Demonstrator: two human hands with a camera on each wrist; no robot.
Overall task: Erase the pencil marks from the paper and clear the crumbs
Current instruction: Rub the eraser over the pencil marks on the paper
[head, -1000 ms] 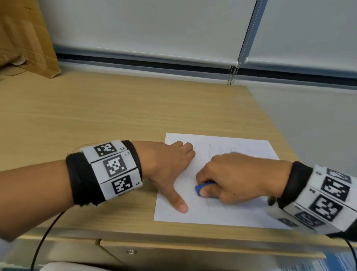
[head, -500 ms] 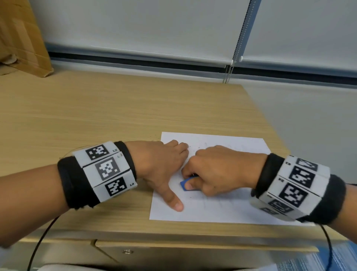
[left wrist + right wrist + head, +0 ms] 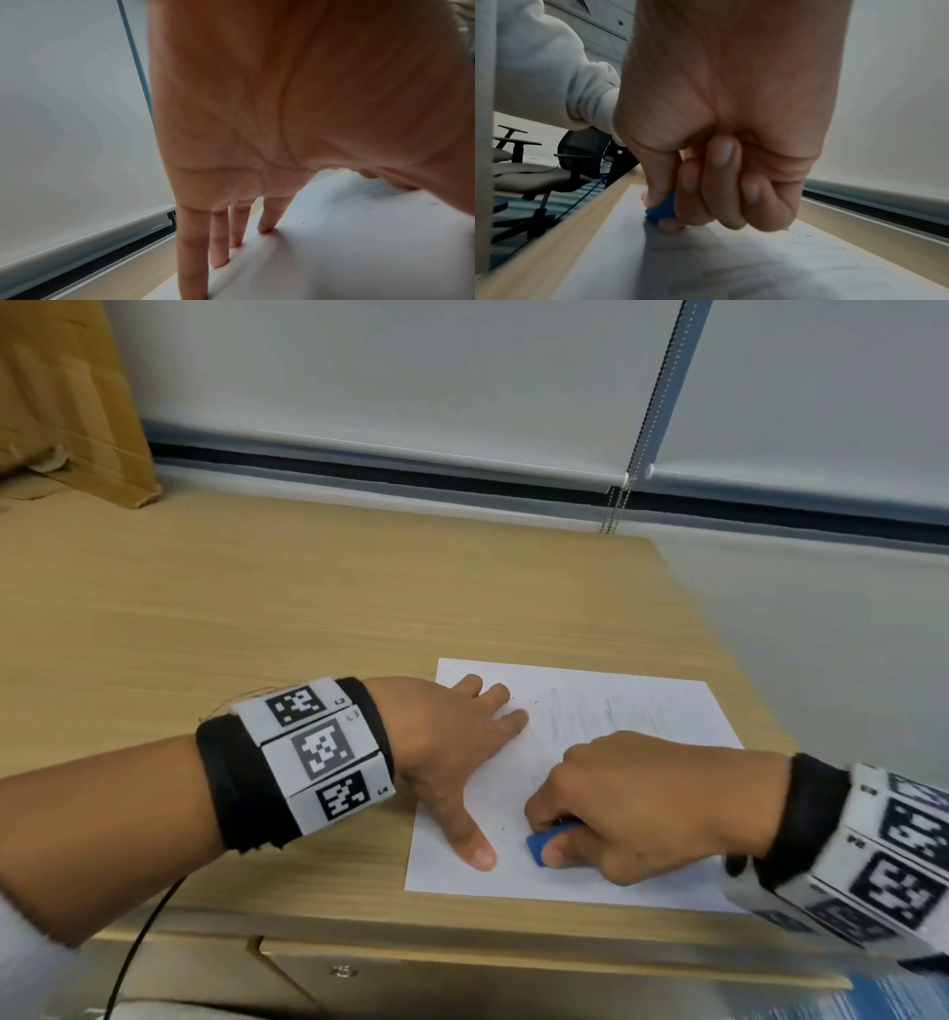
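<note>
A white sheet of paper (image 3: 642,711) with faint pencil marks lies near the front right of the wooden desk (image 3: 257,618). My left hand (image 3: 462,752) lies flat on the sheet's left part, fingers straight and thumb spread toward the front edge; the left wrist view shows its fingertips (image 3: 218,261) pressing the paper (image 3: 347,253). My right hand (image 3: 631,809) pinches a small blue eraser (image 3: 539,849) against the sheet just right of the left thumb. In the right wrist view the eraser (image 3: 661,209) sits between thumb and fingers on the paper (image 3: 731,263). Tiny dark crumbs dot the sheet.
A cardboard box (image 3: 61,403) stands at the back left of the desk. Roller blinds with a bead chain (image 3: 616,505) run along the back. The desk's right edge is just past the paper. Office chairs (image 3: 539,172) stand behind me.
My right hand with the eraser has slid back and forth over the lower left of the sheet, ending nearer the front edge. The left hand stays pressed on the paper.
</note>
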